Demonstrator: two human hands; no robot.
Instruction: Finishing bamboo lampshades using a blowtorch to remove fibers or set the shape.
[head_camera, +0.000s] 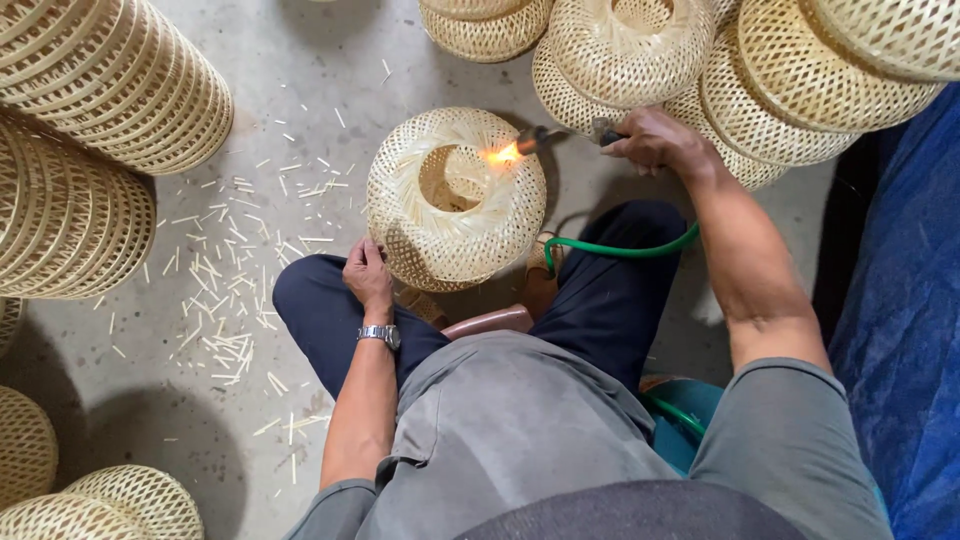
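A round woven bamboo basket (455, 200) with an open top sits on the floor between my knees. My right hand (655, 140) is closed around the grip of a gas torch (560, 135); its orange flame (505, 154) licks the basket's upper right rim. A green hose (620, 248) runs from the torch across my right thigh. My left hand (368, 272), with a metal watch on the wrist, rests on my left knee with curled fingers, touching the basket's lower left side.
Stacks of woven baskets (100, 85) lie at the left, and more of them (760, 70) crowd the top right, close behind my torch hand. Bamboo offcuts (225, 290) litter the concrete floor at left. A blue tarp (905, 330) lies at the right.
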